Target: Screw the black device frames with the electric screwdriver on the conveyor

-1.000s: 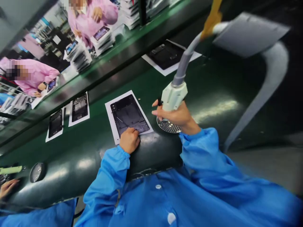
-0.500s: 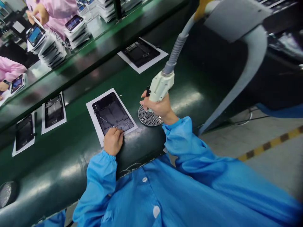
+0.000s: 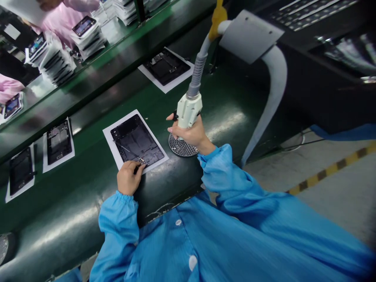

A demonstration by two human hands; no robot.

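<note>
A dark tablet housing [image 3: 138,135] lies on a white sheet [image 3: 109,137] on the green work surface. My left hand [image 3: 129,177] is at its near edge, with thumb and forefinger pinched at a small metallic part [image 3: 142,160]. From this part a thin cable [image 3: 125,148] runs across the housing. The fingers partly hide the grip. My right hand [image 3: 192,133] is wrapped round the pale body of an electric screwdriver [image 3: 188,109]. Its tip points down at a round metal plate full of small holes [image 3: 184,149], to the right of the sheet.
Further tablet housings on white sheets lie at the back [image 3: 169,64] and at the left [image 3: 58,141]. A thick grey hose [image 3: 277,74] and a metal plate [image 3: 251,35] hang at the right. Across the rail, people in pink sleeves sit by stacks of parts [image 3: 55,58].
My view has shifted somewhat. My left hand has moved a little left and back from the housing's edge, uncovering the small metallic part. My right hand still holds the screwdriver over the plate.
</note>
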